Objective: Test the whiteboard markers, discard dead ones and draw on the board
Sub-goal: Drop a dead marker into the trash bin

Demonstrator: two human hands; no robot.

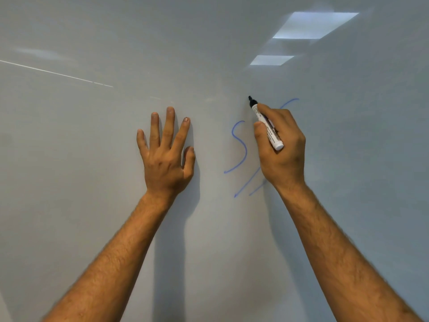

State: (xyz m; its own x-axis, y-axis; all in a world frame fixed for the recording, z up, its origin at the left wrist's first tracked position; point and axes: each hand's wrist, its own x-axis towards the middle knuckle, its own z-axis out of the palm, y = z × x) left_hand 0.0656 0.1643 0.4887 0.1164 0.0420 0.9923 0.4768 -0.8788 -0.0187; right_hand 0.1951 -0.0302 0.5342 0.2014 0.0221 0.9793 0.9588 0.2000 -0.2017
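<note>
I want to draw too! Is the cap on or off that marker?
Off. The marker in the right hand shows its bare dark tip, pointed up at the whiteboard.

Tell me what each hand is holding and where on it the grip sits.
The right hand grips a whiteboard marker round the middle of its barrel, tip uncapped. The left hand holds nothing; its fingers lie straight against the whiteboard.

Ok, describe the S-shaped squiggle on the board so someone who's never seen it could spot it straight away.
On the whiteboard, look between the two hands: the left hand lies flat, the right hand grips a marker. The S squiggle sits just left of the right hand. Unlike the straight blue strokes below it, it curves twice.
</note>
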